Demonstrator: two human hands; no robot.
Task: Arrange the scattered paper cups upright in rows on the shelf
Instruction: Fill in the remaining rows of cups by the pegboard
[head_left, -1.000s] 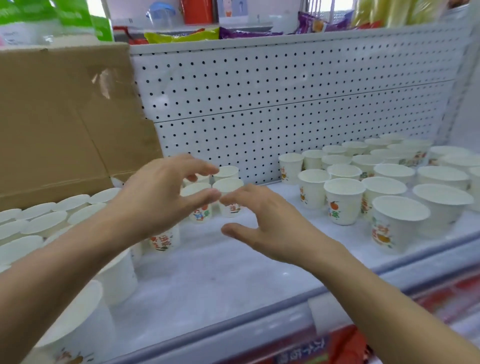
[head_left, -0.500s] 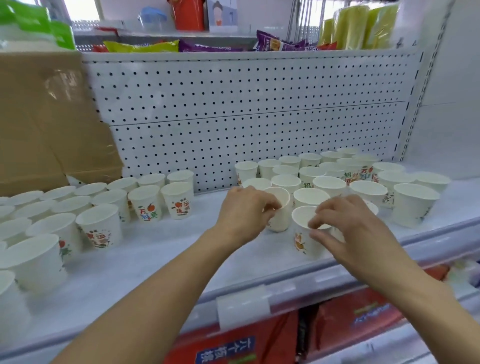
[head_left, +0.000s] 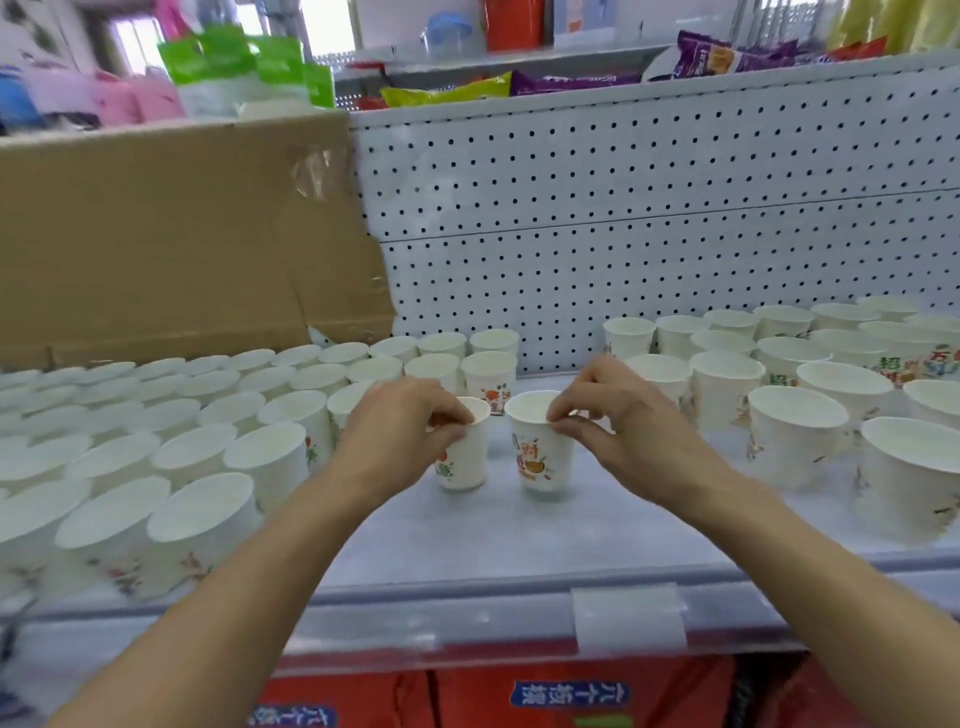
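Observation:
Two white paper cups with fruit prints stand upright in the gap at the middle of the white shelf (head_left: 509, 540). My left hand (head_left: 400, 431) pinches the rim of the left cup (head_left: 465, 457). My right hand (head_left: 618, 421) pinches the rim of the right cup (head_left: 540, 457). Whether either cup touches the shelf is unclear. Several cups stand upright in neat rows on the left (head_left: 171, 431). A looser cluster of upright cups fills the right side (head_left: 810, 395).
A brown cardboard box (head_left: 171, 244) stands at the back left behind the rows. A white pegboard panel (head_left: 623, 218) forms the shelf's back wall. Snack packets (head_left: 571, 78) lie on the shelf above. Red cartons (head_left: 571, 696) sit below the front edge.
Both hands went right to the loose cluster, each took a cup by its rim, and carried it back left. The two cups now stand in the middle gap beside the rows.

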